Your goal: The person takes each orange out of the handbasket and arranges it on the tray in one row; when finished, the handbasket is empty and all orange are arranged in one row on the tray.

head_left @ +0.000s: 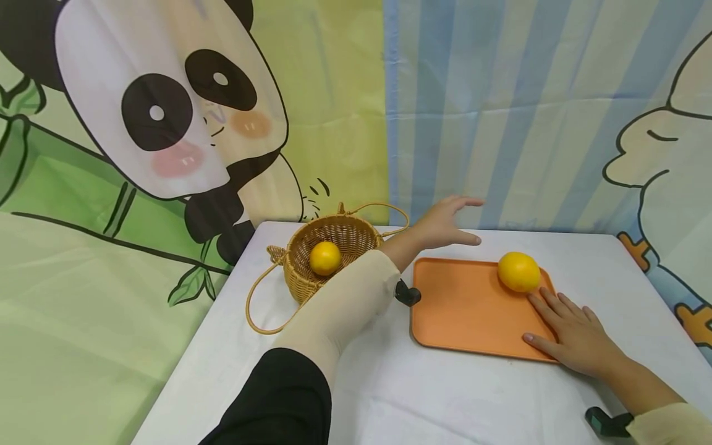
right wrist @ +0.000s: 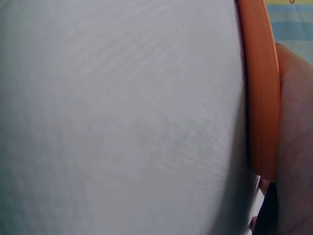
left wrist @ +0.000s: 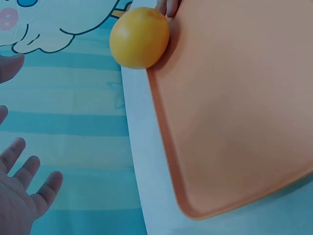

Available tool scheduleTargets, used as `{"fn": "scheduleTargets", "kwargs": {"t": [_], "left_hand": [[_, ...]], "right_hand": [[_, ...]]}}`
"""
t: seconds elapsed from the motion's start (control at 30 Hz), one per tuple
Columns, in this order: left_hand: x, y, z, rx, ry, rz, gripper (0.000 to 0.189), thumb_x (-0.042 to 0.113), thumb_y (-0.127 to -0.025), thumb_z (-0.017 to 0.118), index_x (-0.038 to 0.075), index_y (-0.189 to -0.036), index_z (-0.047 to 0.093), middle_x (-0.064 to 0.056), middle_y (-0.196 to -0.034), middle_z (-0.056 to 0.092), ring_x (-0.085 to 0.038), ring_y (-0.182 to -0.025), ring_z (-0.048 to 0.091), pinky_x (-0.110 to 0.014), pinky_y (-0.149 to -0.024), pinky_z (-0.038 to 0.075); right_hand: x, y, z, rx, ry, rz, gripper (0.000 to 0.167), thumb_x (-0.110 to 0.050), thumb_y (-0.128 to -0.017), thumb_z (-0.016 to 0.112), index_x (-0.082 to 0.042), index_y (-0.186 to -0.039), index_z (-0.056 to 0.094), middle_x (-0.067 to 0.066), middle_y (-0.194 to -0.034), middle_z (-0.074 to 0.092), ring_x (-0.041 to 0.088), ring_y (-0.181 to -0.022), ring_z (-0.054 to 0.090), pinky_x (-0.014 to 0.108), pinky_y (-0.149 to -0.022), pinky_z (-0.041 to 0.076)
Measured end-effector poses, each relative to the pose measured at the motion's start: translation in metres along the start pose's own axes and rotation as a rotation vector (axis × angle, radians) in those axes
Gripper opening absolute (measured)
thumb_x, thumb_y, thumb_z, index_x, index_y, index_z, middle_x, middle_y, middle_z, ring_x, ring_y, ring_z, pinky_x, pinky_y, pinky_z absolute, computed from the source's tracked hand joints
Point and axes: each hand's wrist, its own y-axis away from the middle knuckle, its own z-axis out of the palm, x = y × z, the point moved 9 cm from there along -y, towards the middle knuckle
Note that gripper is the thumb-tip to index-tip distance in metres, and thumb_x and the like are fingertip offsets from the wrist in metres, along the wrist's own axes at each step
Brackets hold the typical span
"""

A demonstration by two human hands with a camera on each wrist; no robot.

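Note:
My left hand (head_left: 442, 224) is held above the back of the table, left of a round yellow-orange fruit (head_left: 518, 272). Its fingers are spread and hold nothing; the left wrist view shows the same fingers (left wrist: 45, 193) apart from the fruit (left wrist: 139, 38). That fruit lies at the back right corner of an orange tray (head_left: 467, 309). My right hand (head_left: 581, 339) rests on the tray's right edge with its fingers extended, the fingertips close to the fruit. In the right wrist view, part of this hand (right wrist: 297, 122) lies against the tray's rim (right wrist: 261, 98).
A wicker basket (head_left: 300, 278) with two loop handles stands at the back left, holding another yellow-orange fruit (head_left: 325, 258). My left forearm passes in front of it. White cloth covers the table (head_left: 389, 383). Printed curtains (head_left: 334, 123) hang directly behind.

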Motion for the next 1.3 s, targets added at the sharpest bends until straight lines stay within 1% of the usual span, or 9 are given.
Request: {"fn": "scheduleTargets", "kwargs": {"t": [0.13, 0.37, 0.5, 0.67, 0.8, 0.97, 1.03, 1.2, 1.3], "left_hand": [[-0.004, 0.002, -0.006, 0.014, 0.000, -0.005, 0.084, 0.036, -0.087, 0.090, 0.027, -0.161, 0.050, 0.002, -0.165, 0.041, -0.013, -0.149, 0.041, -0.029, -0.116, 0.038], [-0.012, 0.002, -0.014, 0.030, 0.003, -0.012, 0.080, 0.037, -0.088, 0.089, 0.031, -0.158, 0.052, 0.004, -0.165, 0.040, -0.012, -0.149, 0.039, -0.033, -0.117, 0.039], [-0.013, 0.004, -0.019, 0.028, -0.008, -0.018, 0.080, 0.037, -0.089, 0.089, 0.030, -0.159, 0.052, 0.003, -0.165, 0.040, -0.014, -0.149, 0.040, -0.035, -0.116, 0.040], [-0.013, 0.008, -0.026, 0.025, -0.019, -0.027, 0.081, 0.037, -0.088, 0.089, 0.029, -0.160, 0.051, 0.002, -0.165, 0.039, -0.015, -0.149, 0.040, -0.034, -0.116, 0.040], [-0.015, 0.010, -0.032, 0.023, -0.020, -0.028, 0.082, 0.038, -0.088, 0.089, 0.028, -0.160, 0.051, 0.000, -0.166, 0.038, -0.016, -0.151, 0.037, -0.034, -0.117, 0.039], [-0.021, 0.012, -0.040, 0.029, -0.020, -0.026, 0.081, 0.036, -0.089, 0.088, 0.027, -0.160, 0.051, -0.001, -0.165, 0.039, -0.017, -0.151, 0.037, -0.033, -0.117, 0.038], [-0.024, 0.013, -0.043, 0.033, -0.024, -0.016, 0.081, 0.037, -0.089, 0.088, 0.025, -0.160, 0.051, -0.001, -0.165, 0.040, -0.018, -0.151, 0.037, -0.034, -0.118, 0.038], [-0.030, 0.014, -0.050, 0.043, -0.005, -0.006, 0.082, 0.038, -0.089, 0.088, 0.023, -0.160, 0.051, 0.000, -0.165, 0.041, -0.018, -0.153, 0.035, -0.036, -0.120, 0.036], [-0.033, 0.017, -0.054, 0.043, 0.019, -0.024, 0.082, 0.037, -0.088, 0.089, 0.025, -0.160, 0.051, 0.002, -0.165, 0.041, -0.017, -0.154, 0.035, -0.037, -0.120, 0.037]], "right_hand": [[0.000, 0.000, 0.000, 0.003, 0.000, -0.003, 0.106, -0.075, -0.098, 0.057, -0.012, -0.172, 0.015, 0.026, -0.175, 0.009, 0.065, -0.148, 0.017, 0.088, -0.109, 0.005], [0.001, -0.001, 0.001, 0.006, 0.002, -0.003, 0.106, -0.075, -0.097, 0.057, -0.014, -0.173, 0.014, 0.026, -0.175, 0.010, 0.065, -0.148, 0.017, 0.088, -0.109, 0.005], [0.001, -0.001, 0.002, 0.006, -0.001, -0.006, 0.106, -0.075, -0.097, 0.057, -0.014, -0.173, 0.013, 0.026, -0.175, 0.009, 0.065, -0.149, 0.017, 0.088, -0.109, 0.005], [0.000, 0.000, 0.002, 0.008, 0.004, -0.007, 0.107, -0.075, -0.097, 0.058, -0.015, -0.173, 0.013, 0.026, -0.175, 0.009, 0.065, -0.149, 0.017, 0.088, -0.109, 0.005], [0.000, 0.000, 0.001, 0.007, 0.007, -0.001, 0.108, -0.075, -0.097, 0.058, -0.013, -0.173, 0.014, 0.027, -0.175, 0.010, 0.065, -0.148, 0.018, 0.088, -0.109, 0.006], [-0.001, 0.000, 0.000, -0.001, 0.003, 0.011, 0.109, -0.076, -0.096, 0.058, -0.012, -0.172, 0.015, 0.028, -0.175, 0.010, 0.065, -0.148, 0.017, 0.088, -0.109, 0.005], [-0.002, 0.000, 0.000, -0.002, 0.003, 0.010, 0.108, -0.076, -0.096, 0.058, -0.012, -0.172, 0.016, 0.028, -0.175, 0.010, 0.065, -0.148, 0.017, 0.088, -0.109, 0.005], [-0.002, 0.001, -0.001, 0.008, 0.007, 0.003, 0.107, -0.075, -0.096, 0.059, -0.011, -0.172, 0.017, 0.027, -0.175, 0.010, 0.064, -0.148, 0.018, 0.087, -0.109, 0.006], [-0.003, 0.002, -0.002, 0.013, 0.007, 0.002, 0.106, -0.073, -0.097, 0.060, -0.011, -0.172, 0.018, 0.027, -0.175, 0.011, 0.064, -0.148, 0.019, 0.087, -0.109, 0.007]]}}
